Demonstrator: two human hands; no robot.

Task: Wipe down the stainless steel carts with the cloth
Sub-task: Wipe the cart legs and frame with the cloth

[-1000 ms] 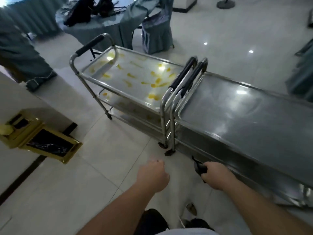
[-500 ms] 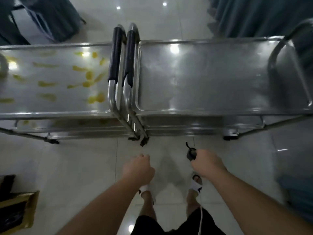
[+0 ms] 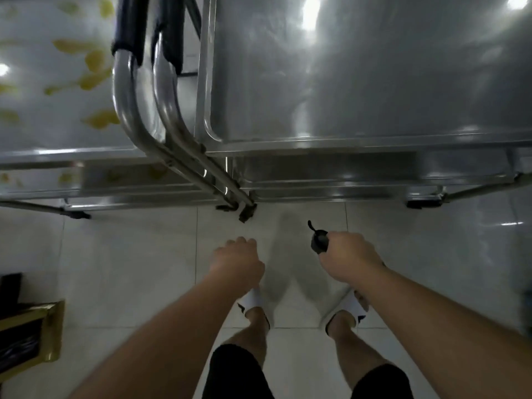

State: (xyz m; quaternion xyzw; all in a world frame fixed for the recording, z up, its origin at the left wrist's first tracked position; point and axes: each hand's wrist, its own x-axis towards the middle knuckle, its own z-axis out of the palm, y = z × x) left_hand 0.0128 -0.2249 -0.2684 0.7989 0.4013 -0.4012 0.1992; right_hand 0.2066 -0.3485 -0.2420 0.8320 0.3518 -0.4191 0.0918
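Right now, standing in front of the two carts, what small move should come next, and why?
Probably fetch a cloth first. The left hand is curled and holds nothing, the right hand grips only a small black object, and no cloth is in view. The left cart carries yellow smears, so start wiping there.

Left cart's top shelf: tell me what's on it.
Yellow smears are scattered across the left cart's top shelf. Its far part lies outside the frame.
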